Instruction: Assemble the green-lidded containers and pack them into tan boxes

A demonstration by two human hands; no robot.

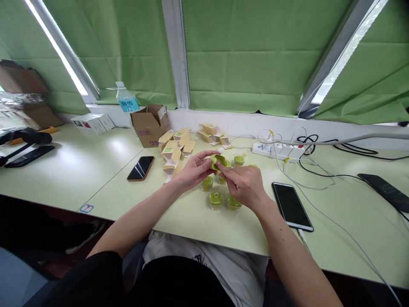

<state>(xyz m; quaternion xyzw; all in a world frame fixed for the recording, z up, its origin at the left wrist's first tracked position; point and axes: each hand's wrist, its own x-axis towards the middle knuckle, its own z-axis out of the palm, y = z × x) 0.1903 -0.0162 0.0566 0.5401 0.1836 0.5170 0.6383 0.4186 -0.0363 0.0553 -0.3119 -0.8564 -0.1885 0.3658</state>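
My left hand (196,170) holds a small green lid (219,158), turned so its hollow side shows, between thumb and fingers above the table. My right hand (246,184) is closed, its index finger pressed to the lid's inside; its thumb is mostly hidden. Below and around my hands stand several small clear containers with green lids. One lidded container (216,199) is in front, beside another lidded container (234,202) partly under my right hand. A third container (207,183) stands below my left hand, and a further container (238,160) is behind.
Opened small cartons (174,151) lie behind my left hand, next to a brown cardboard box (151,128) and a water bottle (126,99). A phone (140,168) lies left, a white phone (292,206) right. Cables trail from a power strip (277,151).
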